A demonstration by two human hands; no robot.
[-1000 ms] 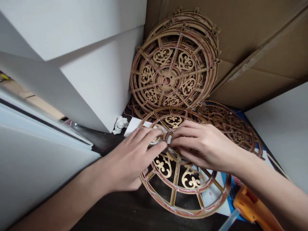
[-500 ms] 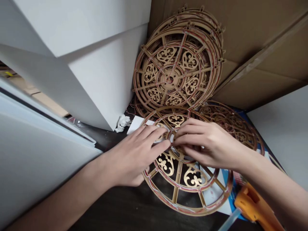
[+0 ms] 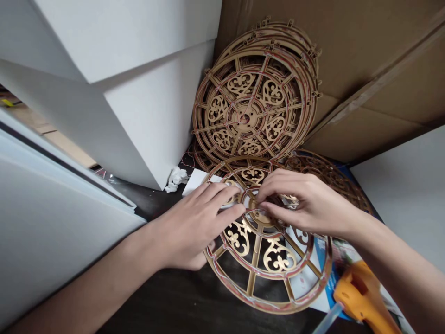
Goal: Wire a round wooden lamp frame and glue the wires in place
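Observation:
A round gold openwork frame [image 3: 255, 273] with scroll cut-outs lies tilted before me, thin red and whitish wires running along its rings. My left hand [image 3: 194, 222] grips its left side, fingers across the top and thumb tip close to the hub. At the hub, my right hand [image 3: 302, 202] pinches thumb and forefinger together on what looks like a thin red wire [image 3: 251, 210]. The fingertips hide much of that wire.
Several similar round frames [image 3: 245, 118] lean stacked against a cardboard sheet [image 3: 375, 60], with more frames [image 3: 327, 178] lying at right. An orange glue gun [image 3: 361, 294] with a clear stick rests lower right. White boxes [image 3: 149, 106] and crumpled tissue [image 3: 176, 178] are at left.
My right hand has shifted slightly right and up from the hub, its thumb and forefinger now pinched closer. My left hand stays on the frame. The view has shifted slightly.

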